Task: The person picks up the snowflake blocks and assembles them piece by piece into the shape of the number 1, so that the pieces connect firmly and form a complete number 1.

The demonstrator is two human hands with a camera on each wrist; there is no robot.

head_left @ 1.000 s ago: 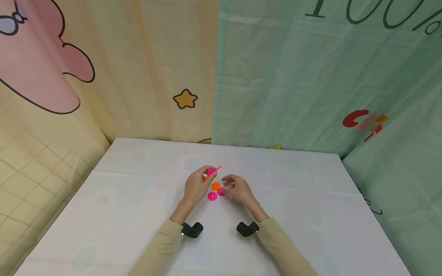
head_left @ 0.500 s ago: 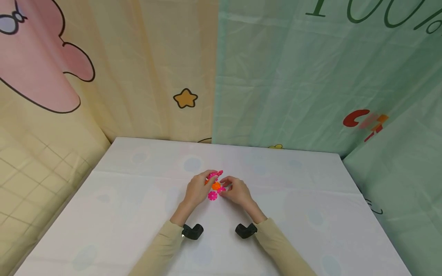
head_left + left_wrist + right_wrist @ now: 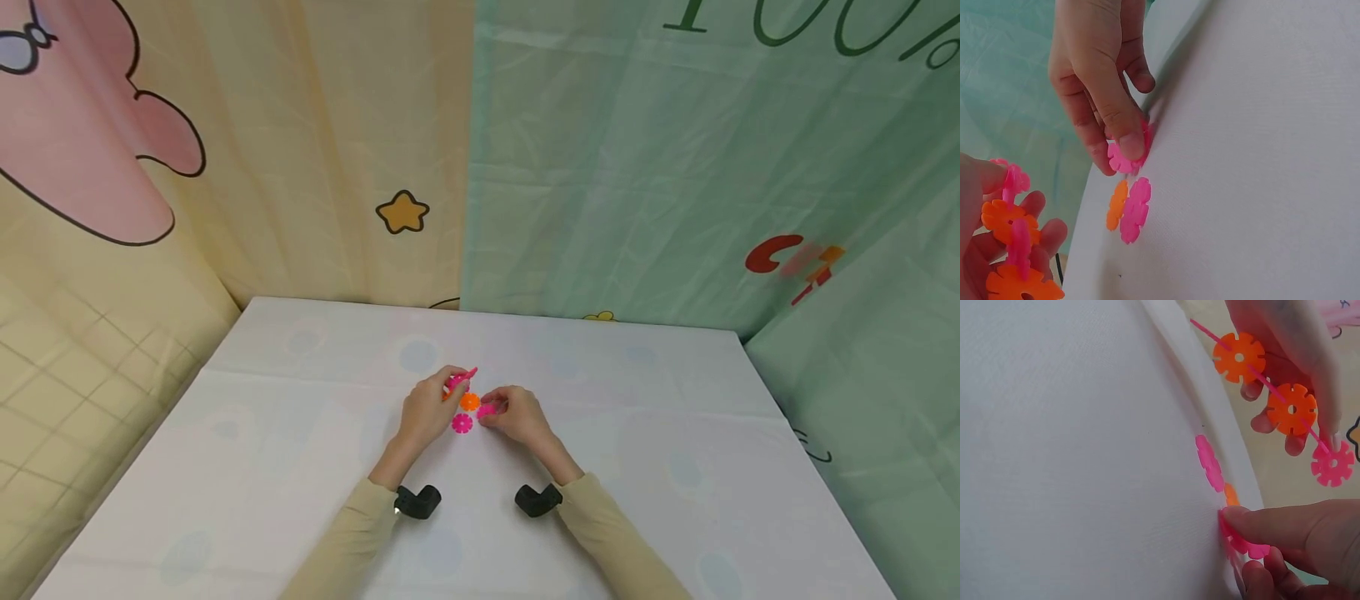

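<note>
Orange disc [image 3: 470,402] lies on surface [image 3: 262,467]. Left of it, left hand [image 3: 426,412] grips pink-and-orange disc chain [image 3: 1282,405]. Right of it, right hand [image 3: 521,415] pinches pink piece [image 3: 1120,160]. Loose pink disc [image 3: 462,423] just beside orange disc, near side.

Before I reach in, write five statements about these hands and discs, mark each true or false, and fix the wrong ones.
1. The left hand holds a chain of linked pink and orange discs. True.
2. The right hand pinches an orange disc. False: it pinches a pink disc.
3. In the head view, a loose orange disc lies between the hands. True.
4. The loose pink disc stands on its edge. False: it lies flat on the table.
5. Both sleeves are beige. True.
</note>
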